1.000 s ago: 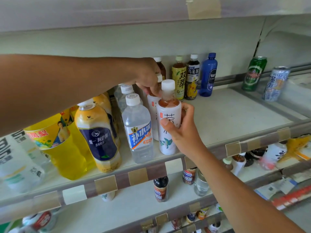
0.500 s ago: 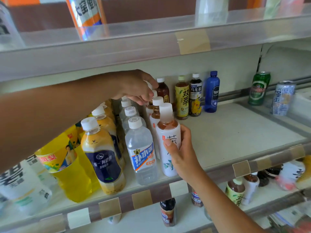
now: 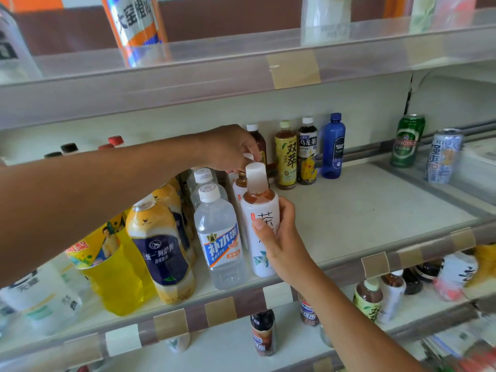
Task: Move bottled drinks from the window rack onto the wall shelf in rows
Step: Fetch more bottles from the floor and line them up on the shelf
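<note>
Vs 0.5 s ago: left hand [image 3: 230, 150] has dropped a bit down and to the right, closer to the front bottle's top. Right hand [image 3: 280, 237] hasn't let go, and the bottle sits on the same spot.

White tea bottle [image 3: 259, 226] stands upright at the front edge of the wall shelf [image 3: 362, 210], long axis vertical, cap up, label w/ black characters facing the camera. It is just right of the clear water bottle [image 3: 220, 237] and heads a row, w/ a second tea bottle [image 3: 239, 190] right behind it.

R hand wraps the front bottle's mid-body from the right, thumb across the label, fingers curled round the back. L hand is palm down, fingers curled tight on a white cap [image 3: 248, 157] behind the front bottle. Can't tell which rear bottle that cap belongs to.

Back wall: yellow-label tea bottle [image 3: 286, 154], oolong tea bottle [image 3: 307, 151], blue bottle [image 3: 333, 146].
</note>
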### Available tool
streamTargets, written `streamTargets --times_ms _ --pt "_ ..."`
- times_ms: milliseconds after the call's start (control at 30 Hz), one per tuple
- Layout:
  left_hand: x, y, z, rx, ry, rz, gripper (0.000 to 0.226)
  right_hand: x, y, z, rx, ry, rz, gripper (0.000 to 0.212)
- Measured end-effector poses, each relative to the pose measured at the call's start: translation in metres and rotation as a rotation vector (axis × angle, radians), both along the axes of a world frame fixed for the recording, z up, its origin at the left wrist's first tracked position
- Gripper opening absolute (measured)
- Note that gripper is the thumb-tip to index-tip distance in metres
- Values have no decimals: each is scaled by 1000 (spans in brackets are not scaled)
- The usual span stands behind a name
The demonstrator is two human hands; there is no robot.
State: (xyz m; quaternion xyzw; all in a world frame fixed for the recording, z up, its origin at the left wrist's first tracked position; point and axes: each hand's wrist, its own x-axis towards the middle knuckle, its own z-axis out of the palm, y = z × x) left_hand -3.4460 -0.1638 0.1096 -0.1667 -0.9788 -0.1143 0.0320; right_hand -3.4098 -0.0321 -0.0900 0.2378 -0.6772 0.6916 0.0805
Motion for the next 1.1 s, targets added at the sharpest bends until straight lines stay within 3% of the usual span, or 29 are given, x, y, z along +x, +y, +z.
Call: streamTargets --times_ms 133,300,467,667,867,1000,1100 --pt "4 5 -1 -46 13 9 22 2 6 7 34 -9 2 36" --pt "22 15 5 64 121 33 29 14 16 18 103 -54 -29 36" --pt "64 27 11 230 343 95 33 51 48 39 357 -80 -150 72" --pt "142 65 -45 347 576 50 36 143 117 0 664 -93 -439 62" --pt "217 141 -146 249 523 -211 35 247 175 -63 1049 -233 -601 56" --pt "257 174 -241 163 369 -388 33 300 195 -111 1158 -350 -649 38" --pt "280 187 -313 74 186 -427 31 335 197 -155 1217 -477 -681 38"
